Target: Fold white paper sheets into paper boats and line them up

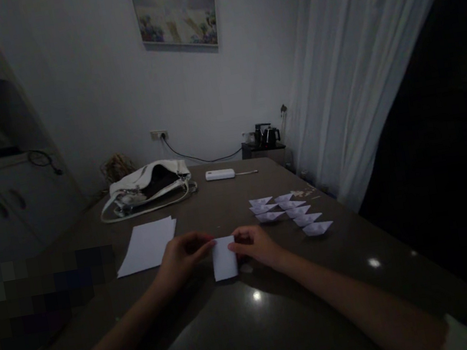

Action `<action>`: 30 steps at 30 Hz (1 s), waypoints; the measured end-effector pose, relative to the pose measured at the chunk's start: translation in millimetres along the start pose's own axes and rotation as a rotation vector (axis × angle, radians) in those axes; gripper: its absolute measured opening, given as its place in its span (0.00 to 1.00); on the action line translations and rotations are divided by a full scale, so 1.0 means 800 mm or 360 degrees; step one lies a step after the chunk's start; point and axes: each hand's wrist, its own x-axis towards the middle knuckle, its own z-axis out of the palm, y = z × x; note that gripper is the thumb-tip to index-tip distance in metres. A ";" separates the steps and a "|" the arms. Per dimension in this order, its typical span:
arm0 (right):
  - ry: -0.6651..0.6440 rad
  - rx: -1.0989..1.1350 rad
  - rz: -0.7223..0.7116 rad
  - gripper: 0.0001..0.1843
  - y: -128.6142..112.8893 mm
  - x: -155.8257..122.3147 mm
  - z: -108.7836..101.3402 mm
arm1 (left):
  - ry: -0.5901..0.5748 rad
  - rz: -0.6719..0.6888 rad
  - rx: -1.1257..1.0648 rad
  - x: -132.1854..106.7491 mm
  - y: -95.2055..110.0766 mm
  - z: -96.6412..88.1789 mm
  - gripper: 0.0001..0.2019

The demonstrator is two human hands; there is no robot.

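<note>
A small folded white paper (224, 260) lies on the dark table (259, 326) in front of me. My left hand (182, 258) pinches its upper left corner, fingers closed on the edge. On the opposite side, my right hand (257, 246) grips the upper right corner. Several folded white paper boats (291, 212) sit in two rows just right of my right hand. To the left of my left hand lies a stack of flat white sheets (147, 245).
A white handbag (148, 188) lies at the table's far left, with a white power bank (219, 174) and its cable beside it. A kettle set (266, 135) stands on a low stand by the wall. White curtains (359, 70) hang at the right.
</note>
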 end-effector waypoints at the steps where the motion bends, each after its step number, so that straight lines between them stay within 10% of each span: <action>1: 0.0000 -0.0006 -0.0005 0.18 0.000 0.000 0.000 | 0.0008 -0.0004 -0.0015 0.001 -0.001 0.000 0.18; 30: 0.0122 -0.0111 -0.0161 0.13 -0.001 0.000 -0.001 | -0.0039 -0.0091 -0.0073 -0.001 0.002 0.001 0.17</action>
